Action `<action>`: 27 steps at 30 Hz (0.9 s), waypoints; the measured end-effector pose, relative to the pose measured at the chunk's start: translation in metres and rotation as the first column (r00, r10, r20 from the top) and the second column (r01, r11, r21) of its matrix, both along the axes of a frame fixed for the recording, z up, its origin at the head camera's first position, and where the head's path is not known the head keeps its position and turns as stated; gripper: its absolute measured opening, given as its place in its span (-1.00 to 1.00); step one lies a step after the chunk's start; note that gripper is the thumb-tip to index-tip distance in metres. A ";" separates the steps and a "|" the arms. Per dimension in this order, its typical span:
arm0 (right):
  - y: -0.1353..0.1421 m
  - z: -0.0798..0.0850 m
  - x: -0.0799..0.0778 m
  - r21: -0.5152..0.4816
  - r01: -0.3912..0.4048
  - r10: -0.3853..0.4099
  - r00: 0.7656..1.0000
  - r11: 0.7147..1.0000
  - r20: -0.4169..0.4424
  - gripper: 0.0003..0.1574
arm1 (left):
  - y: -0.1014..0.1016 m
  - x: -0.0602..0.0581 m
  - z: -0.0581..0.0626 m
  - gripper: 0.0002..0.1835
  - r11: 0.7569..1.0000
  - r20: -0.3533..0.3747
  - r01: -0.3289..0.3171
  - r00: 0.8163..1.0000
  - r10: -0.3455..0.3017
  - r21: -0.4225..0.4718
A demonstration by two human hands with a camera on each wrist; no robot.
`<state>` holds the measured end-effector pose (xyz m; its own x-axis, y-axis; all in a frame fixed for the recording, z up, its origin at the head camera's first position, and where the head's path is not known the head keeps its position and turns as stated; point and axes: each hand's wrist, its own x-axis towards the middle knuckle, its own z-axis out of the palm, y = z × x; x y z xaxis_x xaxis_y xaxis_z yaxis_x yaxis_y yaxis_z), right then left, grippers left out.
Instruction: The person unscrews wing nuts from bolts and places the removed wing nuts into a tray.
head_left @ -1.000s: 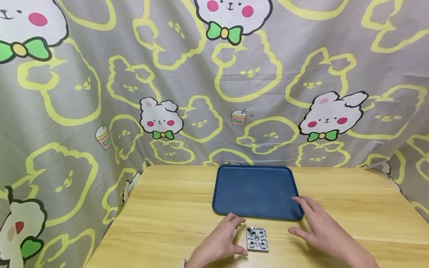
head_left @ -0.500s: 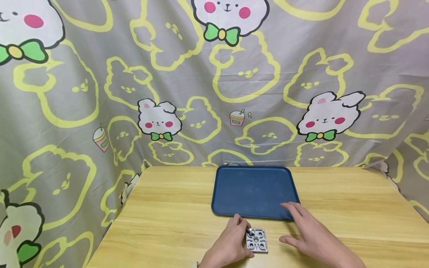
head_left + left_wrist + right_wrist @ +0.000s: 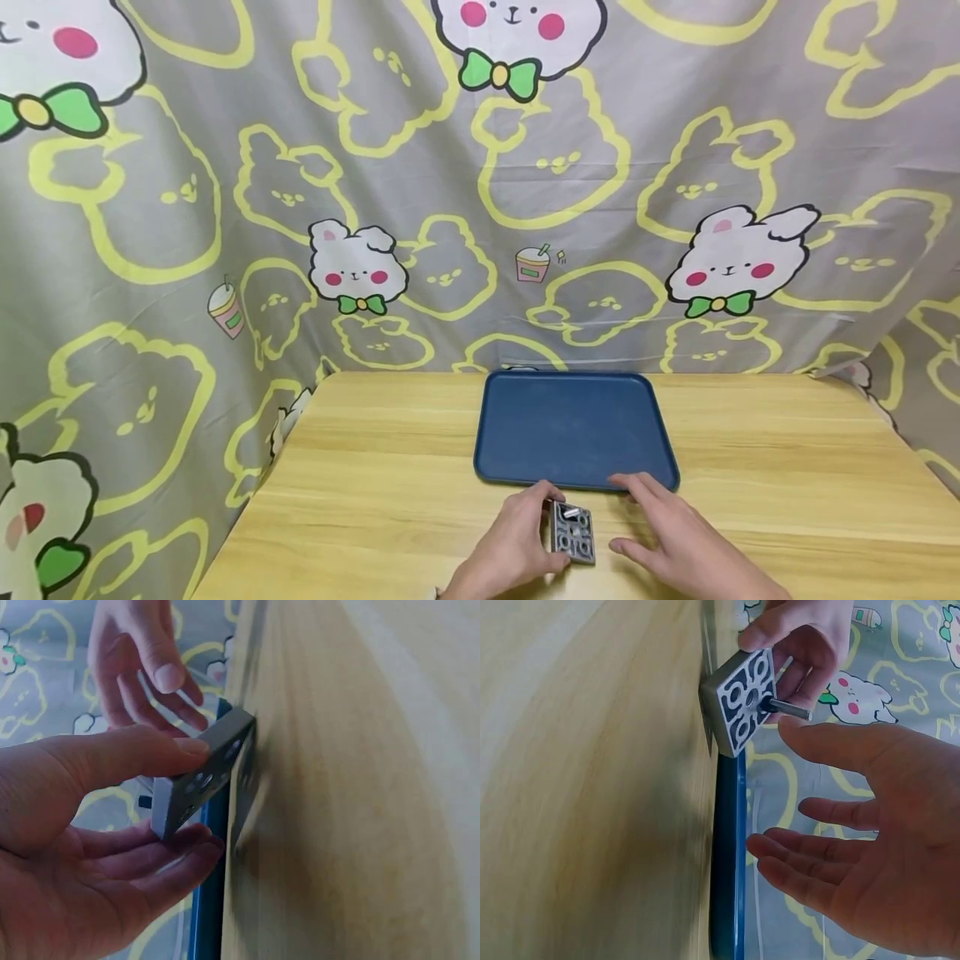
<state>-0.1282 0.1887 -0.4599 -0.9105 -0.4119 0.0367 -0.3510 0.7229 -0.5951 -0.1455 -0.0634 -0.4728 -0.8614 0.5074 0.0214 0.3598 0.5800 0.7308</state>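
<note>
A square grey metal plate (image 3: pixel 573 542) with several ringed holes is tilted, its left side raised off the wooden table. My left hand (image 3: pixel 513 537) grips it along that side, thumb at the near edge and fingers at the far edge. A silver pin (image 3: pixel 789 709) with a black base sticks out of the plate's face near one corner, as the right wrist view shows. In the left wrist view the plate's underside (image 3: pixel 206 776) with its holes faces the table. My right hand (image 3: pixel 678 537) hovers to the right of the plate, fingers spread and holding nothing.
Beyond the hands lies a blue rectangular tray (image 3: pixel 573 429) on the wooden table (image 3: pixel 375 483). A grey curtain (image 3: pixel 450 183) printed with cartoon bears and rabbits hangs behind the table and along its sides.
My left hand has moved right, closed on the plate and tipped its left side up; earlier the plate lay flat. My right hand has come left, nearer to the plate.
</note>
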 end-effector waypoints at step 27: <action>-0.021 -0.017 -0.008 -0.646 0.173 -0.017 0.971 0.743 0.240 -0.65 | -0.006 -0.011 -0.004 -0.40 0.799 0.269 -0.095 0.959 -0.085 0.594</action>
<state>-0.1357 0.1679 -0.4771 -0.9612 -0.2657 0.0744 -0.1163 0.1455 -0.9825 -0.1565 -0.0695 -0.4764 -0.8805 0.4662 0.0861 0.0962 -0.0020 0.9954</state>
